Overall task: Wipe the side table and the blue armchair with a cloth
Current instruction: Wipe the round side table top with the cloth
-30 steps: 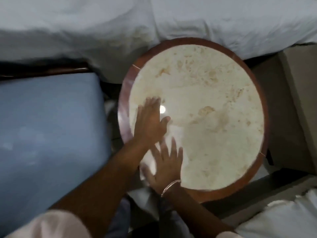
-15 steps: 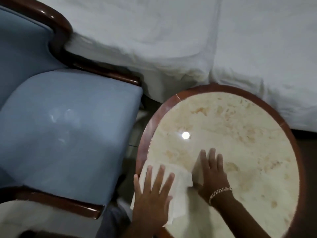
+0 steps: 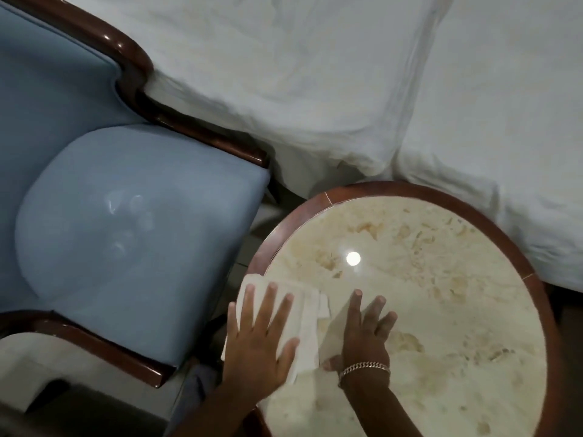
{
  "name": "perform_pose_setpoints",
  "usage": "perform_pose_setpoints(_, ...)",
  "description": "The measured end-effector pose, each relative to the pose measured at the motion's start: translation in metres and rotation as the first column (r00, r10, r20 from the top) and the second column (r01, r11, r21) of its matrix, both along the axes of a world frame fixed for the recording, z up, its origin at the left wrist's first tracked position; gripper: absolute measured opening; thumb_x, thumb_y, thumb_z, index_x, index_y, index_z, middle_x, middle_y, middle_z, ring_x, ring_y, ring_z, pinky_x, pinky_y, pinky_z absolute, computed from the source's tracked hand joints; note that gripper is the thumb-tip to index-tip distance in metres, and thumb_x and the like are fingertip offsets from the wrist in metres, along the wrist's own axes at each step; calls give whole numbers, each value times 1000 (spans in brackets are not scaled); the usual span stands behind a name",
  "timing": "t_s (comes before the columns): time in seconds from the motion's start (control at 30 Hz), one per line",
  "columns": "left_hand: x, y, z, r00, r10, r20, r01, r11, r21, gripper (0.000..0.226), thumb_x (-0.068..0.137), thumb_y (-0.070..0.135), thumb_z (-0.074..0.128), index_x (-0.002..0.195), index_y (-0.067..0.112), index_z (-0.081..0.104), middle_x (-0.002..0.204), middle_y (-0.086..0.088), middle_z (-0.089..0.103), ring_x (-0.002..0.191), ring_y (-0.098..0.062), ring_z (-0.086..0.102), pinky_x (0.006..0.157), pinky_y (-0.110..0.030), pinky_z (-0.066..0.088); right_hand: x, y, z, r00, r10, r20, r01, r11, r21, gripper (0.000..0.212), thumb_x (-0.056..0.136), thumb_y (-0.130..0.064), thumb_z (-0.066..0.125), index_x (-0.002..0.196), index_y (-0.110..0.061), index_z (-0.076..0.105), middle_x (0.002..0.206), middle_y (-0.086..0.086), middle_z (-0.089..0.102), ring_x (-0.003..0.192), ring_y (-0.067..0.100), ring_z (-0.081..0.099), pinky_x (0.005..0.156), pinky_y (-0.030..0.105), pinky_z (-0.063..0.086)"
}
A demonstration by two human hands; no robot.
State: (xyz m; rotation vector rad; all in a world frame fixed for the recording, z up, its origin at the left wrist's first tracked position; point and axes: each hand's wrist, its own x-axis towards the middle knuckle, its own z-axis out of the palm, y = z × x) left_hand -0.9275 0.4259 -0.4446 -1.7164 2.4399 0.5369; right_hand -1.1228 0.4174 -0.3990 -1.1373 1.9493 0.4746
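Note:
A round side table (image 3: pixel 441 294) with a cream marble top and a dark wooden rim fills the lower right. A white cloth (image 3: pixel 307 323) lies on its left edge, partly hanging over the rim. My left hand (image 3: pixel 260 339) lies flat on the cloth with fingers spread. My right hand (image 3: pixel 366 332), with a chain bracelet at the wrist, rests flat on the bare tabletop just right of the cloth, apart from it. The blue armchair (image 3: pixel 120 222) with a dark wooden frame stands to the left of the table.
A bed with white sheets (image 3: pixel 362 89) runs along the back, close behind the table and the armchair. A narrow gap of floor (image 3: pixel 249 244) separates chair and table.
The view has swung left, bringing the armchair into sight. The cloth now shows under my left hand at the table's left edge, and my hands have uncrossed.

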Motion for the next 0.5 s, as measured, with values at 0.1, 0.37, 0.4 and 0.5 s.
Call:
perform_pose_setpoints(0.1,-24,-46,4,1000,0,-13,0,1000,-12,78,94,58,48,163,27,31,175,-10,25,162,-46,14,118,-75,30,1,-4,1,999,25,-36,-25,1000,-3,147,70,-41,87,149,-17,-35,159,26,-31,147,55,-19,107,57,48)
perform_pose_setpoints(0.37,-102,-223,0,999,-40,-33,42,999,34,77,97,55,37,165,20,23,175,-14,22,162,-47,10,127,-67,18,-5,5,-2,993,89,-72,-93,994,-62,151,66,-53,84,143,-18,-40,161,28,-24,148,57,-10,107,56,48)
perform_pose_setpoints(0.4,-88,-205,-1,997,-69,-23,68,998,-19,77,97,54,38,165,20,26,175,-14,23,161,-47,13,127,-67,20,-5,4,-1,995,79,-56,-83,994,-69,150,66,-51,86,147,-19,-36,161,28,-24,148,56,-11,108,57,46)
perform_pose_setpoints(0.5,-27,-119,0,995,-100,-2,99,987,-123,75,95,49,47,162,18,34,171,-16,30,158,-50,21,122,-70,28,-5,1,4,999,33,-4,-33,998,-45,148,66,-42,89,152,-20,-29,161,26,-26,148,56,-15,109,59,41)
